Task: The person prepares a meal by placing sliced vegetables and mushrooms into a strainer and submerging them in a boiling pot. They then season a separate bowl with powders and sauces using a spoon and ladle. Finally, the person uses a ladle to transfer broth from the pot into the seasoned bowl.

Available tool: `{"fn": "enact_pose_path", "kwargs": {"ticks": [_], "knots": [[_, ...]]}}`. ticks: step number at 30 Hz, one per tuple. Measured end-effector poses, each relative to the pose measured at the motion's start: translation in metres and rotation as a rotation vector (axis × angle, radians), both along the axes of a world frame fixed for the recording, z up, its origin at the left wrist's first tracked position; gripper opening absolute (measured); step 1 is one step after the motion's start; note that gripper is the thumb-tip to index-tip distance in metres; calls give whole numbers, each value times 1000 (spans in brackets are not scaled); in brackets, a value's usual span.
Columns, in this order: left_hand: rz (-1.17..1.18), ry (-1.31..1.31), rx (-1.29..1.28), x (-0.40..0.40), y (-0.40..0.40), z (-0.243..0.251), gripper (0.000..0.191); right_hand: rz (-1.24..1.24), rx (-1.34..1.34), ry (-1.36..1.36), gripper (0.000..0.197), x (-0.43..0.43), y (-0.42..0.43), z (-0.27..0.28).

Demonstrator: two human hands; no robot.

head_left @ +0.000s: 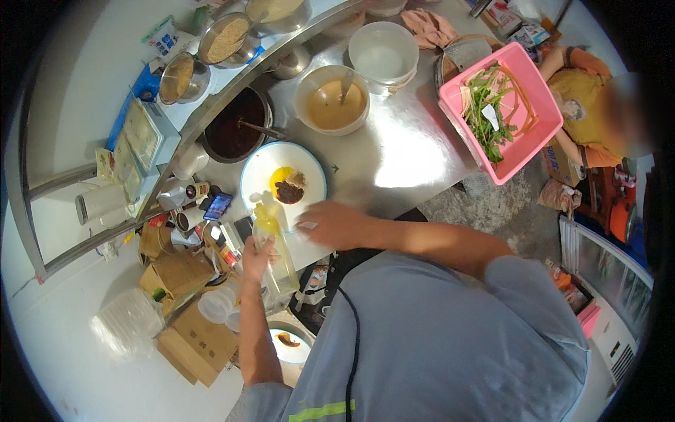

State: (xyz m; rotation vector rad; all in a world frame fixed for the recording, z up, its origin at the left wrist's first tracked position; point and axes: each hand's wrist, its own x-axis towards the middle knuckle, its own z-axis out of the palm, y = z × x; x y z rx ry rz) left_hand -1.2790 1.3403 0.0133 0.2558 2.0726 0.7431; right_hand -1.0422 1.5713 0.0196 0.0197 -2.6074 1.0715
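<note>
My left hand (258, 256) is closed around a clear plastic squeeze bottle (279, 264) with a yellow top, tilted beside a white bowl (311, 163) with a blue rim. In that bowl lie a yellow liquid (277, 178), a dark brown paste (289, 194) and a light brown heap (297, 180). My right hand (329, 224) is over the bowl's lower right rim, somewhat blurred; a small pale patch shows on it, and whether its fingers hold anything cannot be told.
Beyond the bowl stand a pot of dark sauce (237, 126) with a ladle, a tub of tan liquid (333, 108) and a tub of clear liquid (384, 53). A pink basin (546, 113) holds greens near another person (585, 105). A phone (218, 206) lies left; metal bowls (184, 79) fill the shelf.
</note>
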Motion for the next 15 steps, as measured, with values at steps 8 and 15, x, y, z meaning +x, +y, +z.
{"fn": "enact_pose_path", "kwargs": {"ticks": [8,15], "knots": [[-86,536,472,1,-24,47,61,-36,230,309,59,-145,-21,71],[102,885,538,-117,26,20,74,-684,-24,-6,43,-51,-15,37]]}}
